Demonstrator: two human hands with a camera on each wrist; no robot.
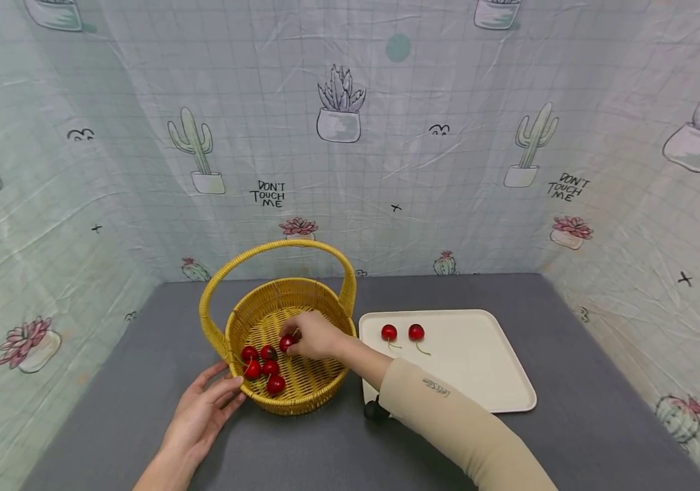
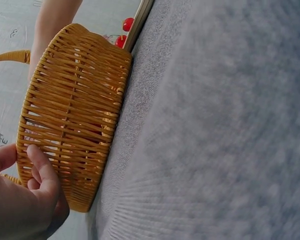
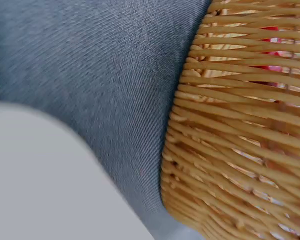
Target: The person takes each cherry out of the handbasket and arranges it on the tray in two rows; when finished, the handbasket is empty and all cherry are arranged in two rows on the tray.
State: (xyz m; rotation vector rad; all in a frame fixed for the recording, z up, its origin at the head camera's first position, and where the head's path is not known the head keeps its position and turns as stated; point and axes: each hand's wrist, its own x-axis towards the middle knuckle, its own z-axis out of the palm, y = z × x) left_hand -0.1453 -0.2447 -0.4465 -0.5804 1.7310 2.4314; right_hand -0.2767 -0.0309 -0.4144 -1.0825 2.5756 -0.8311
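Note:
A round yellow wicker basket [image 1: 276, 409] with a tall hoop handle [image 1: 276, 244] stands on the grey table. My left hand [image 1: 198, 416] holds its near left rim; in the left wrist view the fingers [image 2: 42, 167] lie against the woven wall. My right hand [image 1: 315, 335] reaches inside the basket and pinches a red cherry [image 1: 286, 342] between thumb and fingers. Several other cherries [image 1: 270, 367] lie in the left part of the basket. The right wrist view shows only the wicker wall [image 3: 240, 125], with red glimpsed through its gaps; that hand is hidden there.
To the basket's right lies a white rectangular tray [image 1: 466, 354]. Two stemmed cherries, a left one [image 1: 389, 333] and a right one [image 1: 416, 332], rest near its far left corner. My right sleeve [image 1: 448, 409] crosses over the tray's near left corner. A patterned cloth [image 1: 386, 170] hangs behind the table.

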